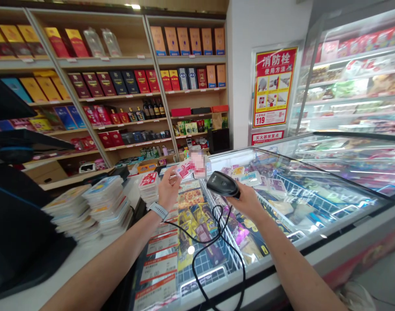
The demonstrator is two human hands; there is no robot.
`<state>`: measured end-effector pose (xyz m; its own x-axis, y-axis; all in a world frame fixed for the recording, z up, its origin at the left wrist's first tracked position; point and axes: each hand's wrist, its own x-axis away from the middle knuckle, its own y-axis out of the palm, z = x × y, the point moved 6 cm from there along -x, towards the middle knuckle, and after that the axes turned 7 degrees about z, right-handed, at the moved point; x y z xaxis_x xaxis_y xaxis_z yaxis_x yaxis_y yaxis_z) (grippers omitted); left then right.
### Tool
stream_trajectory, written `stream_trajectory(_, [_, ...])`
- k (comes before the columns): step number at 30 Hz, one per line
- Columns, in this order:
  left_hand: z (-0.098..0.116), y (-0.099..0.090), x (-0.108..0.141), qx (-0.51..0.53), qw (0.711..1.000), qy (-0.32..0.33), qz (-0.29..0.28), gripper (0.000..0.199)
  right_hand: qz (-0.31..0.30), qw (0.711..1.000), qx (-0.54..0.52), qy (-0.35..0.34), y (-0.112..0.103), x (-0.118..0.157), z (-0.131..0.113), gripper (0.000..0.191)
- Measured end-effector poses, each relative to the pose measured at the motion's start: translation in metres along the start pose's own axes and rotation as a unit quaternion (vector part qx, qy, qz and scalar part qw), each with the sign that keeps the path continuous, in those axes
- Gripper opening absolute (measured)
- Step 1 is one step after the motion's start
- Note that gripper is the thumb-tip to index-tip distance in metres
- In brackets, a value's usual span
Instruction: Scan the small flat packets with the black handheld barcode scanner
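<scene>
My left hand (169,188), with a pale watch on its wrist, pinches a small pink-and-white packet (185,169). The packet's far side is hidden by a pixelated patch. In my right hand (248,201) is a black barcode scanner (222,185), its head turned left toward the packet without touching it. A looping black cable (220,235) hangs from the scanner over the freezer's glass top. Just left of my left hand stands a stack of red-and-white packs (148,185).
Below my hands a glass-topped chest freezer (213,276) holds bagged goods in wire baskets. Stacked flat plastic packs (105,203) and a dark monitor (16,194) stand on the left counter. Shelves of boxed bottles (119,82) line the back wall; a red fire-hydrant sign (275,88) hangs right.
</scene>
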<state>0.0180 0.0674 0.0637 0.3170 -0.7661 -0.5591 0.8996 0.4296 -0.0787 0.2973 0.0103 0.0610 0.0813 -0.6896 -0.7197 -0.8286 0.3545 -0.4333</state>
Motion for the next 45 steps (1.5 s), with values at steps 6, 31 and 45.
stream_trajectory(6, [-0.011,0.003,-0.002,0.032,0.999,-0.003,0.007,0.051,0.014,1.0,0.006,0.006,-0.002,-0.001,0.001,0.032])
stream_trajectory(31, [-0.015,-0.015,-0.007,0.062,0.997,0.023,0.035,0.053,-0.01,0.998,0.059,-0.002,0.001,0.0,0.006,0.029])
stream_trajectory(45, [-0.018,-0.015,-0.007,0.054,0.998,0.024,0.034,0.052,-0.015,0.998,0.062,0.007,-0.001,0.0,0.004,0.033])
